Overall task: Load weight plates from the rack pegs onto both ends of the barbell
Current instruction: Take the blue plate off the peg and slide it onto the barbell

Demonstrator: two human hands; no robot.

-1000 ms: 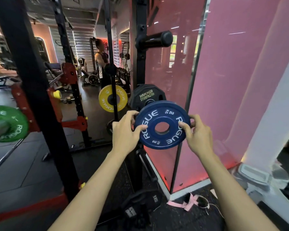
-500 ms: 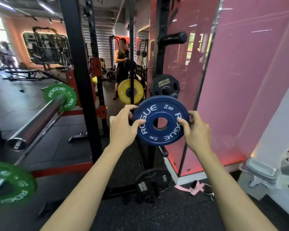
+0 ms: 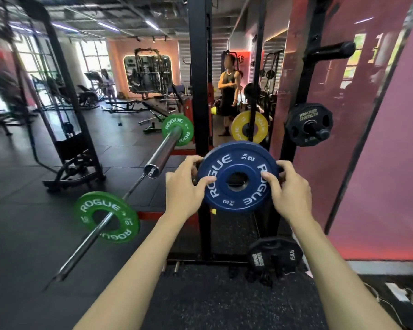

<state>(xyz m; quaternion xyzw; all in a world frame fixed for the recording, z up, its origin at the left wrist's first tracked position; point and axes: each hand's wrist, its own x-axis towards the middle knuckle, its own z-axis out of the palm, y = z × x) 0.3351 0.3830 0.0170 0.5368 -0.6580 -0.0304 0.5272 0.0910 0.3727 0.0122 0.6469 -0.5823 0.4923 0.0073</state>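
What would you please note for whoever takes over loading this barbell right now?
Left hand and right hand: both shut on the blue 2 kg Rogue plate, one grip on each edge, plate held upright in the air, on no peg and not on the bar.
Barbell: its near sleeve end is bare, just left of the held plate. A green Rogue plate sits further up that sleeve.
A second green Rogue plate, marked 10, sits on a thinner bar, lower left.
On rack pegs: yellow plate, black Hammer Strength plate.
Left: slide the blue plate onto the sleeve, then load the other end.
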